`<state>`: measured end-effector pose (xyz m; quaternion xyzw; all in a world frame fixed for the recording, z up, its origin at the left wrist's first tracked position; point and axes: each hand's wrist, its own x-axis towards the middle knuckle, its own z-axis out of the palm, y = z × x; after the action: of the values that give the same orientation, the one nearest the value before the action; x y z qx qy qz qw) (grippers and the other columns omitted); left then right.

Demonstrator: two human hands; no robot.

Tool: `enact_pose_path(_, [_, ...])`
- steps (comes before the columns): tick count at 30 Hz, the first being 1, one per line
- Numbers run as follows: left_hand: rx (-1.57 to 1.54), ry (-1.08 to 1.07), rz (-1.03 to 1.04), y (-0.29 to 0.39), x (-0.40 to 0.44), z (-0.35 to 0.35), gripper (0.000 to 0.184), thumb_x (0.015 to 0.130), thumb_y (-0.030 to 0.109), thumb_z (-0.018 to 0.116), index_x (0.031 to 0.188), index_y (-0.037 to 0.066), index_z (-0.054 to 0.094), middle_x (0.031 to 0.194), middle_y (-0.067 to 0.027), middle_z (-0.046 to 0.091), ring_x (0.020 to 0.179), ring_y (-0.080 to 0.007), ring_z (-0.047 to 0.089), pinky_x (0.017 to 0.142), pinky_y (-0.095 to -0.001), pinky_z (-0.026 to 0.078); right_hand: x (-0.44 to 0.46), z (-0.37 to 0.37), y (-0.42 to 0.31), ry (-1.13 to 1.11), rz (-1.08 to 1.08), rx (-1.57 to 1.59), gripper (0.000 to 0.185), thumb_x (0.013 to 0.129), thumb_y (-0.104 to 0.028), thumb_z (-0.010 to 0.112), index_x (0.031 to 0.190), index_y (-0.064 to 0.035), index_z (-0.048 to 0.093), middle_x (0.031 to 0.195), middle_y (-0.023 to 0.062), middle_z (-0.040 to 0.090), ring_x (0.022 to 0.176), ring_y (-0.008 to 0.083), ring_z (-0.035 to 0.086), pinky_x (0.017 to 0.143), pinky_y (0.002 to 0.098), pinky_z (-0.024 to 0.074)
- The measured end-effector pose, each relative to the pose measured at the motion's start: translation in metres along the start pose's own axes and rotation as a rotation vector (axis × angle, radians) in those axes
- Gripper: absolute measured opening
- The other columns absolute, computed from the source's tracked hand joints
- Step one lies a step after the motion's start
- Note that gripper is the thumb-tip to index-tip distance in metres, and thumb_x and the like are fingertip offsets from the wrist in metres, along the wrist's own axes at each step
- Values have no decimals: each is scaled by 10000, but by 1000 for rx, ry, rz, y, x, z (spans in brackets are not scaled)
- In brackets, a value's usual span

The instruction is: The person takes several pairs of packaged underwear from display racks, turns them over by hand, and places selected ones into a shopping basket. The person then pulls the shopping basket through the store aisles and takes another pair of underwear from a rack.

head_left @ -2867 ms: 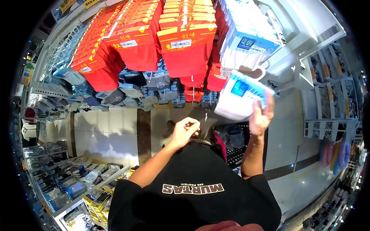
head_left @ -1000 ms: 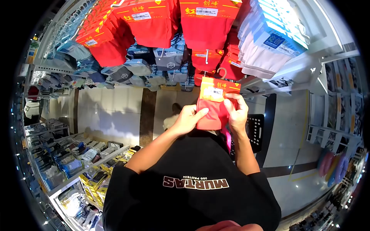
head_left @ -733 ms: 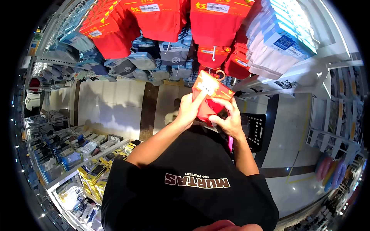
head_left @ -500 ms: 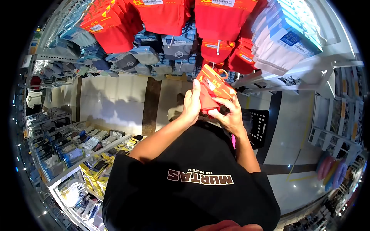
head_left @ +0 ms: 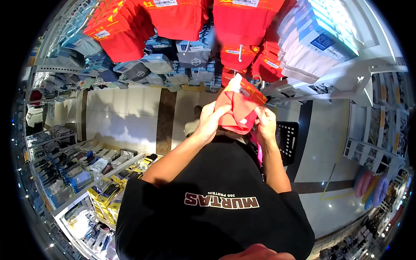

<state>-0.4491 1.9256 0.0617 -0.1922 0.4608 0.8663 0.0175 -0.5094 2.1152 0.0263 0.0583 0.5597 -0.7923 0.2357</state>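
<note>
A pair of folded red underpants [head_left: 236,113] on an orange-red hanger card [head_left: 249,90] is held between my two hands, in front of my chest. My left hand [head_left: 209,121] grips the left edge, thumb lying on top of the cloth. On the other side, my right hand [head_left: 265,122] pinches the cloth near the card's lower right corner. The fabric is partly unfolded, with a flap raised and a small white label [head_left: 243,121] showing. A plastic hook [head_left: 258,79] stands up from the card.
Red packs [head_left: 175,21] hang from the rack ahead, with grey packs [head_left: 195,57] below and pale ones [head_left: 305,63] to the right. A low bin of packaged goods [head_left: 93,167] stands at left. A black basket [head_left: 288,143] is beside me at right.
My right hand has shifted from the middle of the cloth to its right edge. The red underpants are now more spread open, and the card has tipped back.
</note>
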Motion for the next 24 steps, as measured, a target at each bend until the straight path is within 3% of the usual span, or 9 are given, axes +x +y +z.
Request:
enact_pose_path(3, [-47,16,-8,2,1,3,251,968,169,580,1124,-22,628,1014,-80,690,899,-122,652,822,-281,520,1,6,-1,57,-19,-147,223,948,-158,635,1051,34,683,900,17,676,777,62,581,708,241,462])
enact_pose_path(4, [-65,24,-15,2,1,4,259,975,181,579,1133,-19,624,1021,-81,690,907,-121,653,826,-281,521,-1,16,-3,4,-152,-144,258,938,-159,657,1085,52,670,874,16,678,828,103,622,788,261,491])
enact_pose_path(5, [-55,11,-21,1,1,3,270,983,197,576,1140,-17,622,1025,-83,690,909,-120,654,828,-283,522,-7,14,-10,-98,-38,-209,354,859,-167,763,1120,47,656,1019,55,666,986,164,629,881,296,496])
enact_pose_path(9, [-61,8,-33,0,1,5,315,1004,284,565,1121,-2,623,1002,-82,691,868,-128,662,800,-289,528,-13,29,-12,-201,-483,-727,600,673,-183,907,1165,17,629,1302,167,515,1182,276,554,937,348,491])
enact_pose_path(14, [-20,-77,-109,-18,10,-24,421,1010,443,515,992,35,616,919,-65,669,802,-170,656,708,-279,508,-5,22,-11,-175,-522,-548,333,802,-108,792,1107,-2,708,1288,171,532,1200,284,539,1009,356,441])
enact_pose_path(17, [104,159,-28,-15,14,-17,443,1005,451,520,1094,24,596,1017,-80,665,896,-170,653,751,-291,509,-11,21,-20,-179,-481,-488,336,813,-126,783,1116,-3,707,1291,172,534,1198,286,540,1017,361,432])
enact_pose_path(18, [73,189,20,-15,16,-15,466,997,427,551,1212,14,547,1101,-83,644,983,-162,634,825,-304,507,-14,19,-32,-213,-462,-632,355,804,-129,792,1126,-8,705,1289,171,534,1202,282,537,1017,360,430])
enact_pose_path(21, [50,53,76,-7,17,-8,491,987,365,594,1297,-2,492,1179,-91,617,1058,-148,602,895,-308,491,-7,25,-42,-185,-518,-557,304,791,-111,800,1071,-16,730,1209,145,584,1146,256,576,998,337,441])
enact_pose_path(24, [243,-5,87,8,17,-3,277,944,180,672,1101,-41,617,1014,-79,681,873,-115,625,798,-271,510,2,40,-63,-73,-623,-535,175,824,26,721,996,-1,743,1023,90,668,940,163,627,900,271,465])
